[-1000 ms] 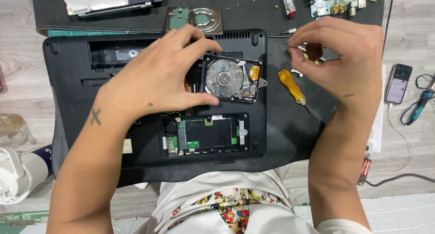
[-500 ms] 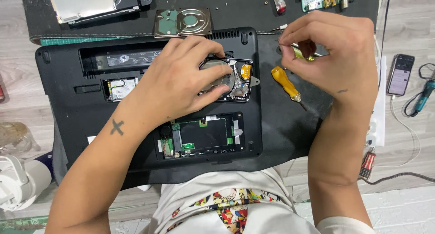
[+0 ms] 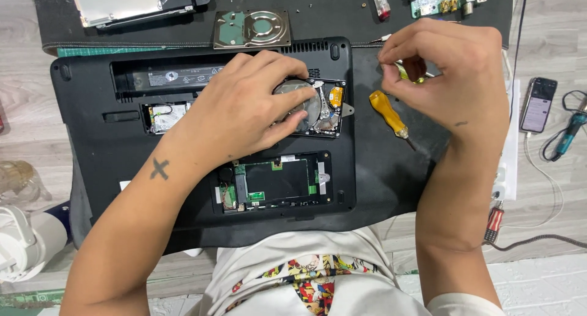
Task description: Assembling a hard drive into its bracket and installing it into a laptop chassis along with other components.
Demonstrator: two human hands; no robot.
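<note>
A pale wood-grain floor (image 3: 24,77) carries a black work mat (image 3: 391,169), and everything lies flat on it under the downward-looking camera. At the far left a clear, crumpled plastic thing (image 3: 15,178) sits off the mat, and at the top left lies a silver metal drive caddy with a black edge (image 3: 131,4). The upturned black plastic laptop base (image 3: 110,144) fills the middle, its covers off, with a green memory board in an open bay (image 3: 275,181) near the person's body. The left hand (image 3: 244,117) lies palm-down across the laptop, its fingers (image 3: 293,111) spread and pressing on the opened hard drive with a shiny silver platter (image 3: 321,108), which sits in its bay just right of that hand; nothing is clasped, the hand only bears on it. Above it a loose grey drive cover plate (image 3: 252,28) rests on the mat. To the right an orange-handled screwdriver (image 3: 388,114) lies apart from both hands, its long axis running from upper left down to lower right, tip away from the drive. The right hand (image 3: 449,71) hovers just above it, fingertips pinched narrowly on a small yellowish item (image 3: 408,75) I cannot identify. It is the nearer hand to the screwdriver. A dark smartphone (image 3: 538,105) lies farthest right
</note>
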